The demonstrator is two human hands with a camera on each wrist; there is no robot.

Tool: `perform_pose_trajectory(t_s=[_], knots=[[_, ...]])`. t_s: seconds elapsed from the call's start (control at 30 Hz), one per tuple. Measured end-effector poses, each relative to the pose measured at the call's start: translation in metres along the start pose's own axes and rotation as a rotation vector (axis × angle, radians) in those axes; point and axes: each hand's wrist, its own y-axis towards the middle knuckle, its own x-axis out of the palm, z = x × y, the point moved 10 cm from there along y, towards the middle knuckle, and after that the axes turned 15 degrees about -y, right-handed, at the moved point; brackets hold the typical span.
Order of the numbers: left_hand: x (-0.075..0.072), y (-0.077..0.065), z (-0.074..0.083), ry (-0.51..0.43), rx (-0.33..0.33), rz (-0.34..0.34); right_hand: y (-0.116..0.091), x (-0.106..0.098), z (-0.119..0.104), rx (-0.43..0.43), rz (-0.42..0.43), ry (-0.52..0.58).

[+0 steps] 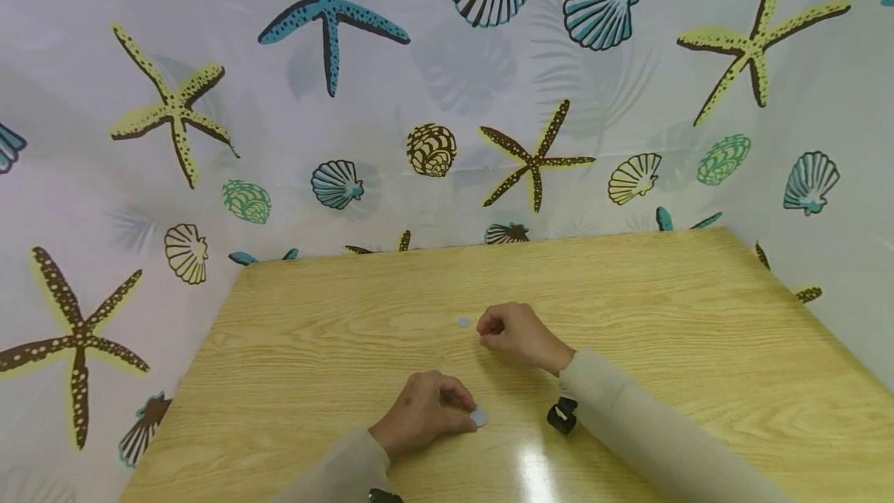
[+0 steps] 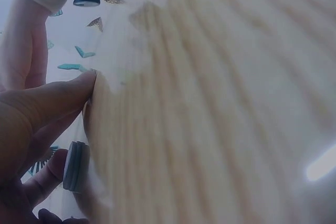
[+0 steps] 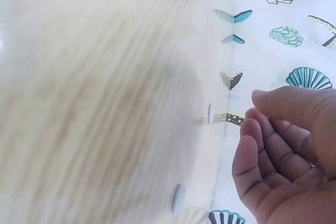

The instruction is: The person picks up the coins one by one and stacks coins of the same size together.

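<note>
Left hand: the left hand (image 1: 419, 414) rests on the light wooden table (image 1: 698, 348), near the front edge, with the fingers curled.
What it pinches: a small stack of round grey-white discs (image 1: 478, 417), held at the fingertips; in the left wrist view the stack (image 2: 76, 166) stands on its edge against the table, between the thumb (image 2: 47, 103) and a lower finger.
Right hand: the right hand (image 1: 515, 336) is farther back on the table, with loosely curled fingers (image 3: 257, 161); in the right wrist view they hold nothing.
Single disc: one small flat grey disc (image 1: 463, 322) lies on the wood just beside the right fingertips, to their left, not touching them.
Hands to each other: near, but apart.
Background: a white curtain with starfish and shell print (image 1: 447, 99) stands behind the table.
</note>
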Motion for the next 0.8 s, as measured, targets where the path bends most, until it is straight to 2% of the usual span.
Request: perform_pose_trajectory(t_s=[0.27, 0.43, 0.8], knots=[[-0.001, 0.001, -0.004, 0.0, -0.016, 0.006, 0.016, 0.005, 0.008, 0.056, 0.049, 0.025], [0.0, 0.0, -0.002, -0.002, -0.004, 0.003, 0.024, 0.011, 0.012, 0.075, 0.065, 0.028], [-0.002, -0.001, 0.003, 0.031, 0.005, 0.027, 0.039, 0.02, 0.009, 0.089, 0.056, -0.018]])
